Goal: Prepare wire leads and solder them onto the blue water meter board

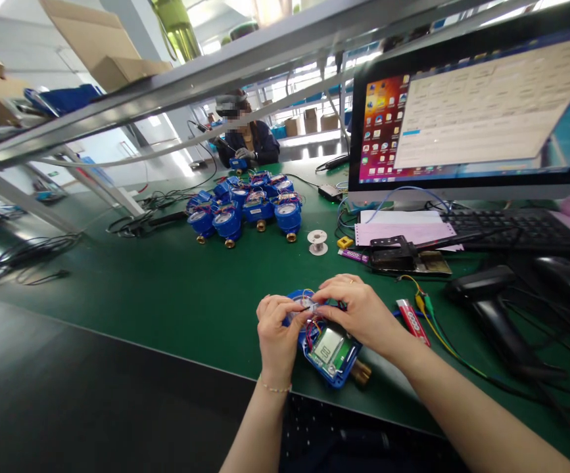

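Note:
A blue water meter (332, 381) lies near the front edge of the green bench, its electronics housing uncovered. Inside it show a circuit board with a small display (328, 346) and a brass pipe end (362, 372) to the right. Over the meter's round dial part, my left hand (279, 326) pinches a small wire connector between thumb and finger. My right hand (351, 303) pinches the same spot from the other side, fingertips nearly meeting the left ones. Thin red and yellow wires run beneath both hands. Fingers hide much of the connector and dial.
Several blue meters (228, 223) stand grouped at the back, before a co-worker (252, 141). A solder spool (317, 242), a soldering-iron stand (410, 256), a red-and-white pack (413, 322), clip leads (427, 305) and a barcode scanner (496, 315) lie rightward, below a monitor (472, 112).

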Demonstrator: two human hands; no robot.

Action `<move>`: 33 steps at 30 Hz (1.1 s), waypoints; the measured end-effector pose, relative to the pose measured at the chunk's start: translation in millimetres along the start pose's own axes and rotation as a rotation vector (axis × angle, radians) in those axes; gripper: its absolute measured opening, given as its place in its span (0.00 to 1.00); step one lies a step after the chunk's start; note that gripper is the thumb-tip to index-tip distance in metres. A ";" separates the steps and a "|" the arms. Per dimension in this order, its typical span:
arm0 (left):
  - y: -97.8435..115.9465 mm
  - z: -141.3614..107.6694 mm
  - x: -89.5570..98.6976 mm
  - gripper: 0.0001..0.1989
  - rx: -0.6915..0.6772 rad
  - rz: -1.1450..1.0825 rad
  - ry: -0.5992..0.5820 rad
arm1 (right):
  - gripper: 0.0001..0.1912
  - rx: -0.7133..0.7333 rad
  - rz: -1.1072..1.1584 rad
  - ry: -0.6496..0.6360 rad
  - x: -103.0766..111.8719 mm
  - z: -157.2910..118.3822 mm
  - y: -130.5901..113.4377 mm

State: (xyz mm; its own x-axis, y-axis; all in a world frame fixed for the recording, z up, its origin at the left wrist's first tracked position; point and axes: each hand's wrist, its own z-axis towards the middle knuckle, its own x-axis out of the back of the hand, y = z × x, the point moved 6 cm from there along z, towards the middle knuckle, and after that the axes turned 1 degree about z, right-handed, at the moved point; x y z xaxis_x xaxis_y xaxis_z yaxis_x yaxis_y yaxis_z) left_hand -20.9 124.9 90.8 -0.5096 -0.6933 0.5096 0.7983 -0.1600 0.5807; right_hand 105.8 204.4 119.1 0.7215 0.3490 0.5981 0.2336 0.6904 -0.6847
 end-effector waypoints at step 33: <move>-65.8 -0.5 -41.7 0.63 0.318 -0.790 -0.871 | 0.05 -0.162 -0.073 -0.136 -49.0 -140.9 -13.7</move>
State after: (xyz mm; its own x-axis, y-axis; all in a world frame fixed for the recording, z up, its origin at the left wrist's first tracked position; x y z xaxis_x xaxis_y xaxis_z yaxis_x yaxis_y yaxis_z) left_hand -52.0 164.0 31.1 -0.9620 0.2398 0.1303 0.1190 -0.0609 0.9910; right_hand 159.1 88.5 40.5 0.6070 0.3914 0.6917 0.3919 0.6097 -0.6890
